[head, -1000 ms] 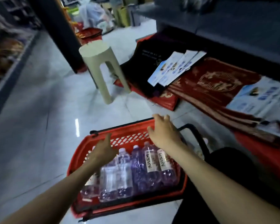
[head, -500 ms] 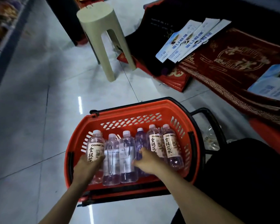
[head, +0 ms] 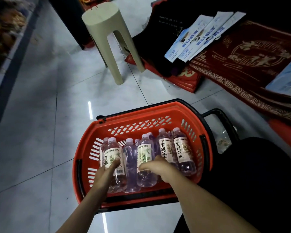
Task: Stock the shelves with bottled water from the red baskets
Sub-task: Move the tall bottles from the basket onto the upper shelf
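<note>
One basket (head: 141, 115) on the floor (head: 40, 115) holds at least seven bottles (head: 181, 152), some half hidden. One stool (head: 99, 15). Three fanned leaflets (head: 198, 36); another sheet (head: 286, 78) at the right edge.

Bottles (head: 114, 149) I hold: clear smooth plastic. Basket (head: 141, 117): red slotted plastic, dull sheen. Floor (head: 40, 115): glossy tile. Stool (head: 99, 15): matt beige plastic. Mats (head: 242, 52): red woven cloth. Leaflets (head: 200, 36): paper
</note>
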The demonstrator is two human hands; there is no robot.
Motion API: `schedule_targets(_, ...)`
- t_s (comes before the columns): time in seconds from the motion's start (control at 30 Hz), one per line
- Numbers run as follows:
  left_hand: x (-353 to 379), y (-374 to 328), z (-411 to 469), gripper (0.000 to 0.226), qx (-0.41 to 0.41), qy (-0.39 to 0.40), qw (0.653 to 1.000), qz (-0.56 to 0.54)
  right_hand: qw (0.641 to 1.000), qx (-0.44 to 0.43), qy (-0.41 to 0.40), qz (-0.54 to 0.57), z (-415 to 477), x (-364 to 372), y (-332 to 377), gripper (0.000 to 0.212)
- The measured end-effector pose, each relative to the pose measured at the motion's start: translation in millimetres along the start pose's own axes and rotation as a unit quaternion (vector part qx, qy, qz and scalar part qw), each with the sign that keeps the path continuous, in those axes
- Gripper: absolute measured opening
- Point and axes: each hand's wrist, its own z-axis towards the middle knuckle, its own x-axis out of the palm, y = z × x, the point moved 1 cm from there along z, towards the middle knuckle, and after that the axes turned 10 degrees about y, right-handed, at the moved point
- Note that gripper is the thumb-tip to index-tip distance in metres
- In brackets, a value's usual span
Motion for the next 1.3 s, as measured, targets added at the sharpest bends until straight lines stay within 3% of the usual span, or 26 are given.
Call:
schedule_targets(0.07,3,-4,-3,0.042,0.022,0.014,1.000,-0.001,0.998,-0.009,0.042,0.052,-7,-2,1,0.028)
schedule_targets(0.2,13,-13,-11,0.047,0.051,0.059,0.997,-0.020,0.989,-0.028,0.088,0.113,-18,-5,9,0.051)
schedule_targets(0.37,16,-20,-19,0.070,0.036,0.125,0.988,-0.086,0.976,-0.065,0.129,0.164,-41,-16,16,0.052)
schedule_targets(0.6,39,-72,-41,0.095,0.097,0.208,0.968,-0.106,0.976,-0.187,0.057,0.098,-100,-39,21,0.089)
schedule_targets(0.73,85,-113,-71,0.090,0.199,0.199,0.957,-0.073,0.958,-0.265,-0.084,0.075,-148,-54,18,0.106)
schedule_targets(0.77,97,-123,-78,0.090,0.221,0.196,0.953,-0.070,0.949,-0.282,-0.111,0.085,-161,-59,17,0.104)
schedule_targets(0.87,140,-159,-115,0.062,0.279,0.220,0.934,-0.034,0.901,-0.366,-0.194,0.125,-206,-74,10,0.057)
schedule_targets(0.93,166,-181,-135,0.056,0.303,0.227,0.925,-0.010,0.866,-0.392,-0.273,0.150,-239,-86,5,0.063)
schedule_targets(1.0,194,-203,-152,0.070,0.329,0.236,0.914,0.009,0.831,-0.413,-0.317,0.195,-280,-101,-1,0.070)
schedule_targets(1.1,240,-236,-181,0.086,0.349,0.277,0.895,0.006,0.789,-0.447,-0.376,0.190,-354,-122,-11,0.049)
schedule_targets(1.3,352,-314,-298,0.068,0.428,0.438,0.790,-0.015,0.675,-0.492,-0.524,0.167,-509,-166,-42,0.043)
